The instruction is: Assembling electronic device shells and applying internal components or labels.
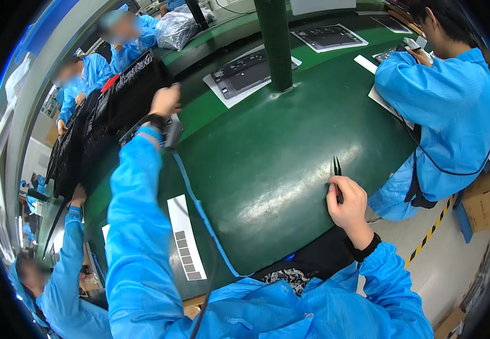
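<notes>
My right hand is over the near right part of the green table. It pinches black tweezers, whose points stick up and away from me. My left arm stretches far to the left, and my left hand is curled at the edge of a black tray with many small pieces in it. What the left fingers hold, if anything, is hidden. Just below that wrist lies a dark grey object, partly covered by my sleeve and blurred.
A white strip with dark squares and a coiled blue cord lie by my left arm. A green post rises from the table. Flat dark panels rest on white sheets beyond. Co-workers in blue sit right and left.
</notes>
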`<state>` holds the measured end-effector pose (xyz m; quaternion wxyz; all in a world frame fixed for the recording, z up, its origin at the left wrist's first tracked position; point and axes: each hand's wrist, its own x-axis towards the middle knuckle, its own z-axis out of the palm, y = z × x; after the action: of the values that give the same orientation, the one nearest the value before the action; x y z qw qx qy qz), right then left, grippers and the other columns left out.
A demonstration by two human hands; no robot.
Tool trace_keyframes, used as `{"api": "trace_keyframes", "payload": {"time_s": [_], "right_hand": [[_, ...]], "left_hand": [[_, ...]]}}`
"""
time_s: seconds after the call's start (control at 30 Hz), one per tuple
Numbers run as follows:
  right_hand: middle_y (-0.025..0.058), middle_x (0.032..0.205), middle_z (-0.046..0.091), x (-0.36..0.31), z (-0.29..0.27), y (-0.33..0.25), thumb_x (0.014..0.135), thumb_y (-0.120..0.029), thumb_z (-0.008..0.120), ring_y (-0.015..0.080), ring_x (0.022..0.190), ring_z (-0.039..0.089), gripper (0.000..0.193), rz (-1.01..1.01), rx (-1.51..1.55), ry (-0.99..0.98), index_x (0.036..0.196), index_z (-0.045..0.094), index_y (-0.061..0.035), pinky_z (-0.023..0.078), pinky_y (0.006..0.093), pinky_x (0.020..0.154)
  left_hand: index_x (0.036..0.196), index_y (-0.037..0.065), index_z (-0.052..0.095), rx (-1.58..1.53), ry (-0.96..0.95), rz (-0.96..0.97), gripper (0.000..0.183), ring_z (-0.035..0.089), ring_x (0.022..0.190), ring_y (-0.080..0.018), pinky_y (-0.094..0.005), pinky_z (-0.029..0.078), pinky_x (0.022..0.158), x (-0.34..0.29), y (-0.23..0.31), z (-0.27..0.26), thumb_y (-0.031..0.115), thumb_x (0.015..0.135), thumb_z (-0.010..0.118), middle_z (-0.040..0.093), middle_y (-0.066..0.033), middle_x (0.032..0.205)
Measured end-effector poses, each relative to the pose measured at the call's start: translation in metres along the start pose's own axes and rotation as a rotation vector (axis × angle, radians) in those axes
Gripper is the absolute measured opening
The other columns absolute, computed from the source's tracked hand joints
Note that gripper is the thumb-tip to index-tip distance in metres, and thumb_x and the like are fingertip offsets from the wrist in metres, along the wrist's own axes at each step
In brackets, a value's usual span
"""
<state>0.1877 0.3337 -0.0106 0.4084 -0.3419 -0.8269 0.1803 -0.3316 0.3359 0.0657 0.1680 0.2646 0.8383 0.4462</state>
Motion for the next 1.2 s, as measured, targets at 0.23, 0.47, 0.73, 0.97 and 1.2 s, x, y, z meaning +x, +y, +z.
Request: {"api": "trace_keyframes", "payload": {"time_s": [0.23, 0.47, 0.73, 0.97, 1.2], "right_hand": [[0.0092, 0.072, 0.063, -0.002, 0.002, 0.002, 0.077, -0.002, 0.062, 0.0287, 0.063, 0.062, 0.011, -0.030, 0.028, 0.042, 0.086, 0.064, -0.0074, 0.049, 0.0371, 0.058], [0.0087, 0.073, 0.064, -0.001, 0.001, 0.007, 0.078, -0.005, 0.063, 0.0287, 0.063, 0.063, 0.010, -0.064, 0.034, 0.102, 0.087, 0.064, -0.0073, 0.050, 0.0380, 0.059], [0.0115, 0.078, 0.068, -0.002, -0.003, 0.003, 0.082, -0.009, 0.064, 0.0321, 0.069, 0.067, 0.015, -0.002, 0.047, 0.094, 0.097, 0.065, -0.0077, 0.052, 0.0397, 0.061], [0.0060, 0.069, 0.064, 0.004, 0.000, 0.005, 0.098, -0.013, 0.057, 0.0131, 0.063, 0.061, 0.029, 0.285, 0.606, 0.093, 0.125, 0.063, -0.0042, 0.049, 0.0297, 0.060], [0.0112, 0.116, 0.066, 0.013, -0.007, -0.006, 0.105, -0.022, 0.045, 0.0134, 0.094, 0.059, 0.027, 0.400, 0.932, 0.010, 0.125, 0.051, -0.0058, 0.050, 0.0278, 0.077]], "left_hand": [[0.124, 0.004, 0.065, 0.812, -0.009, 0.007, 0.060, 0.053, 0.127, -0.0346, -0.0420, 0.041, 0.106, 0.019, 0.017, 0.120, 0.050, 0.098, 0.037, 0.058, -0.0202, 0.133], [0.117, 0.006, 0.069, 0.919, -0.036, 0.084, 0.038, 0.059, 0.120, -0.0335, -0.0406, 0.047, 0.101, 0.045, 0.012, 0.138, 0.023, 0.089, 0.052, 0.064, -0.0171, 0.127], [0.078, 0.010, 0.075, 1.510, 0.106, 0.671, 0.015, 0.072, 0.082, -0.0310, -0.0412, 0.057, 0.072, 0.041, -0.006, 0.044, 0.012, 0.063, 0.075, 0.073, -0.0138, 0.085], [0.091, 0.003, 0.070, 1.215, 0.204, 0.762, 0.021, 0.069, 0.078, -0.0335, -0.0398, 0.056, 0.072, -0.065, -0.034, -0.071, 0.012, 0.072, 0.068, 0.070, -0.0165, 0.085], [0.124, 0.000, 0.057, -0.766, 0.108, -0.051, 0.034, 0.062, 0.101, -0.0222, -0.0376, 0.050, 0.092, -0.278, -0.040, -0.028, 0.021, 0.105, 0.038, 0.063, -0.0114, 0.117]]}}
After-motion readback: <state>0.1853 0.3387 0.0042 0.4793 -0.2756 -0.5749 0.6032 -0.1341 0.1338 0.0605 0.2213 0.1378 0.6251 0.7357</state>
